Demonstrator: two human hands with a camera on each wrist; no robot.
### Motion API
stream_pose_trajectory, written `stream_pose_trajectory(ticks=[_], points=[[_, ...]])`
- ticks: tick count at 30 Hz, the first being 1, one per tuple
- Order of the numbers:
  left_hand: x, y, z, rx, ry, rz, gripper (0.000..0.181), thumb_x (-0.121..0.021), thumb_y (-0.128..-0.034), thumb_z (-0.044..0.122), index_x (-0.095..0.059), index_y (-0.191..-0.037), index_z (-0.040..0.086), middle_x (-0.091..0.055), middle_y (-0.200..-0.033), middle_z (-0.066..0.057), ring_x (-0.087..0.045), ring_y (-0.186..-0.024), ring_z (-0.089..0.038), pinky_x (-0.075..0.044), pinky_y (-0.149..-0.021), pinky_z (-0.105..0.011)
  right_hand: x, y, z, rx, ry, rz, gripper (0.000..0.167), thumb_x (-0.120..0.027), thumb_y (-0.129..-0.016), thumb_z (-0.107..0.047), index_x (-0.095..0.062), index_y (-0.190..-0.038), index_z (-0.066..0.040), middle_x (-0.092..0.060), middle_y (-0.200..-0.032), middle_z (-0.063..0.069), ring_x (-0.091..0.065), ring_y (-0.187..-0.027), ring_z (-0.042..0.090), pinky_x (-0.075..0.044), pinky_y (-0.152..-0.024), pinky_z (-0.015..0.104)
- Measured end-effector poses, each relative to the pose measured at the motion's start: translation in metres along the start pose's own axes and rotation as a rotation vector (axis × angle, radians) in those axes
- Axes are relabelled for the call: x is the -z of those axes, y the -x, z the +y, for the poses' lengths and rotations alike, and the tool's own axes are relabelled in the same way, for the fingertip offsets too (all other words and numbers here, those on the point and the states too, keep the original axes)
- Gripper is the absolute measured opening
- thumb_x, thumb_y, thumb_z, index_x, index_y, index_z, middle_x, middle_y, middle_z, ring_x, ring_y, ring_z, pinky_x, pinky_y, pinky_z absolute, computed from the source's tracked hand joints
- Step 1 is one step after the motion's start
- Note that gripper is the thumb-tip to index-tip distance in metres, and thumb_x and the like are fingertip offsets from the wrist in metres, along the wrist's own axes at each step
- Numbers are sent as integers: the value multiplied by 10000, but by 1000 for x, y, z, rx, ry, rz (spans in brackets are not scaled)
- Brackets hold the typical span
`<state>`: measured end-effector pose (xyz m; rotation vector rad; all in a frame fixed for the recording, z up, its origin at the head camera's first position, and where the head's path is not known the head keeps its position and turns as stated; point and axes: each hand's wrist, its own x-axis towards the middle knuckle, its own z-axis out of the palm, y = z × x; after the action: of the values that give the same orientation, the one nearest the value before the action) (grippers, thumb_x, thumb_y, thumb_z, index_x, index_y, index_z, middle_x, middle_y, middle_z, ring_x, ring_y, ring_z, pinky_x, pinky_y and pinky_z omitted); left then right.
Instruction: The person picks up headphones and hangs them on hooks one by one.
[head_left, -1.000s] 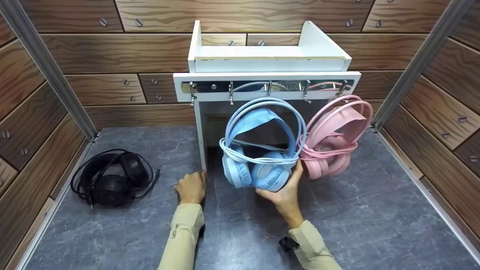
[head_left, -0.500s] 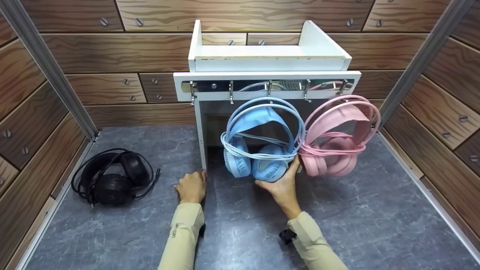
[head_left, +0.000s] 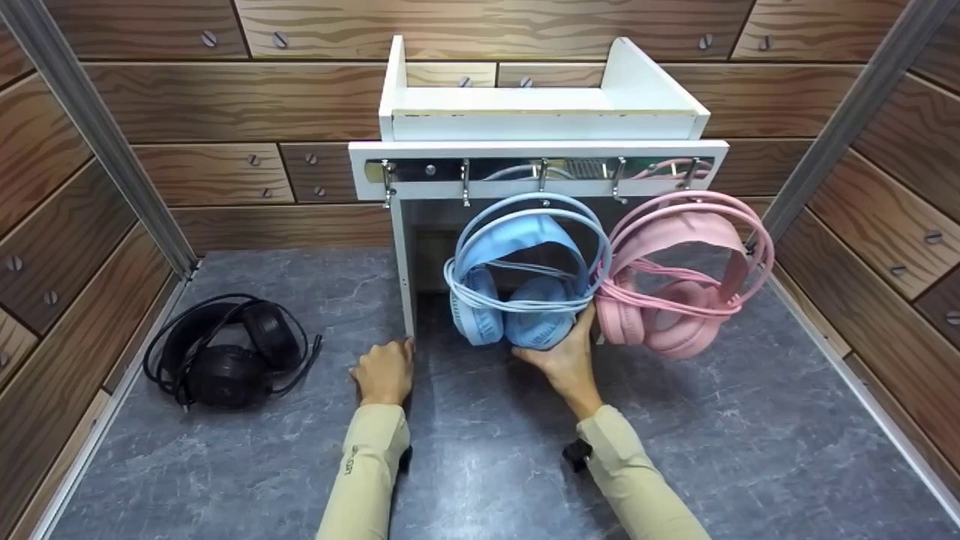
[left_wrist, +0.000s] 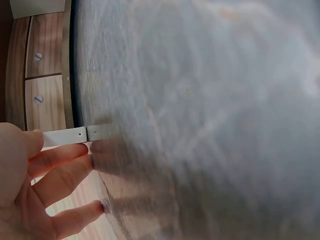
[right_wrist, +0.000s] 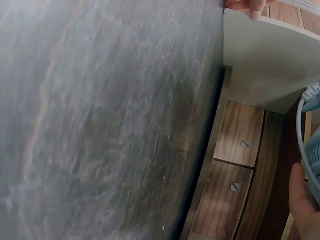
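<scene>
Light blue headphones (head_left: 551, 231), their cable wound round them, are upright in front of the white rack (head_left: 540, 129). The top of their band is at the middle hook (head_left: 543, 178); I cannot tell whether it bears on it. My right hand (head_left: 568, 366) holds their right ear cup from below; a few fingers are hidden behind it. Pink headphones (head_left: 679, 225) hang by the right-end hook (head_left: 690, 174), touching or nearly touching the blue pair. My left hand (head_left: 384, 373) grips the lower front edge of the rack's left side panel (left_wrist: 67, 136), between thumb and fingers.
Black headphones (head_left: 229, 371) with a coiled cable lie on the grey marbled tabletop (head_left: 480, 480) at the left. More hooks line the rack's front rail (head_left: 427, 193). Wood-patterned walls (head_left: 225, 101) and metal corner posts (head_left: 112, 139) close in the sides and back.
The right hand has raised the blue headphones slightly and moved them toward the rack. The pink headphones have swung round to the right and face more forward. The left hand stays put.
</scene>
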<state>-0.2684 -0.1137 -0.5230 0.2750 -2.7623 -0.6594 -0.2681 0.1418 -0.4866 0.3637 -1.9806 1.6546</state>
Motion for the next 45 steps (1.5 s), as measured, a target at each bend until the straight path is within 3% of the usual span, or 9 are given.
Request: stream_pose_trajectory(ticks=[10,18,28,39,45], points=[[0,1,1,-1,-3,-17,408,-546,-1042,284,-750,-912,-46,-703,-936,-322,-677,-855,-555,-474,-737,-743,1,-1,0,0,50,7,1222,-943,-546,0,-152,-1472,92,-367,-1451,340,-391,-1319,405,-260,-1132,364],[0,-1,2,23,-1,-37,416,-548,-1042,303,-755,-927,-40,-707,-959,-312,-678,-868,-548,-476,-745,-727,0,0,0,-10,32,14,1207,-932,-574,26,-149,-1490,93,-342,-1478,327,-356,-1354,396,-239,-1143,390],[0,-1,0,30,2,-48,410,-542,-1049,308,-759,-932,-20,-711,-967,-302,-678,-877,-546,-469,-772,-735,4,5,1,-61,8,62,1001,-893,-623,78,-329,-1450,125,-465,-1395,307,-424,-1291,379,-239,-1132,311],[0,-1,2,15,6,-36,397,-560,-1038,292,-758,-921,-31,-707,-945,-311,-676,-859,-549,-481,-734,-724,12,13,-7,-128,48,69,982,-880,-673,35,-313,-1469,137,-365,-1463,330,-269,-1391,404,-154,-1178,471],[2,0,1,18,-6,-44,419,-559,-1036,303,-748,-899,-46,-703,-936,-320,-678,-851,-547,-490,-700,-700,18,17,-17,-192,-129,20,962,-790,-739,141,-216,-1511,137,-276,-1550,303,-321,-1408,391,-378,-1076,420]])
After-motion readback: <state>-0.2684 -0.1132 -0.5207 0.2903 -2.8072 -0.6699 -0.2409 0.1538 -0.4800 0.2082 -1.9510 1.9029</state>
